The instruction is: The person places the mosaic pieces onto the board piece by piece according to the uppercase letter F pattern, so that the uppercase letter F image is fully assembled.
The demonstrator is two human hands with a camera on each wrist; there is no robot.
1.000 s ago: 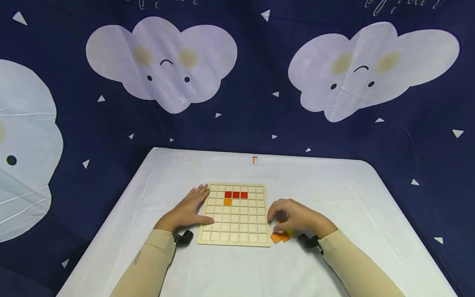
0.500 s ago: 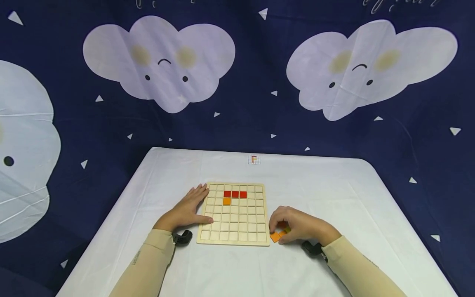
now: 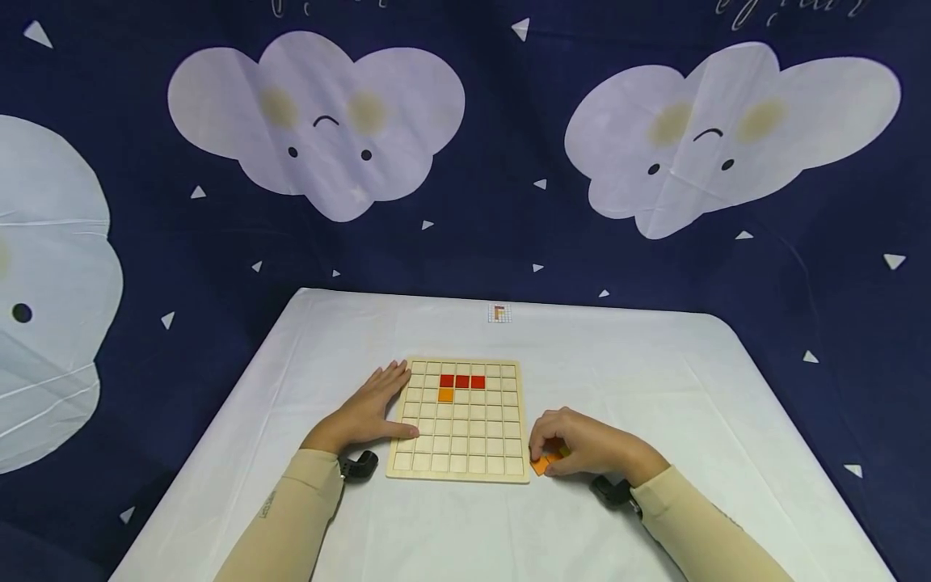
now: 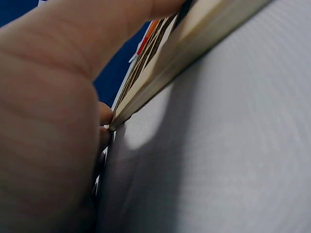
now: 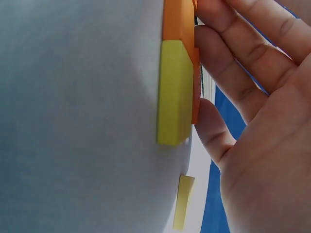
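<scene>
A square wooden grid board [image 3: 469, 466] lies on the white table. Three red tiles [image 3: 462, 381] form a row in it, with one orange tile [image 3: 446, 395] under the leftmost. My left hand [image 3: 364, 414] rests flat along the board's left side, thumb over the edge and fingertips at the upper left corner. Just right of the board, my right hand [image 3: 592, 440] arches over several loose orange tiles [image 3: 539, 466], its fingers loosely bent around them. In the right wrist view a yellow-green tile [image 5: 174, 97] sits against orange ones, fingertips right behind them.
A small printed pattern card [image 3: 499, 314] lies near the table's back edge. In the right wrist view a pale yellow tile [image 5: 183, 203] lies apart from the others. A dark blue cloth [image 3: 502, 234] with clouds hangs behind the table.
My right hand has come slightly down and toward me over the loose tiles, then stayed almost still. The left hand and the tiles in the board have not moved.
</scene>
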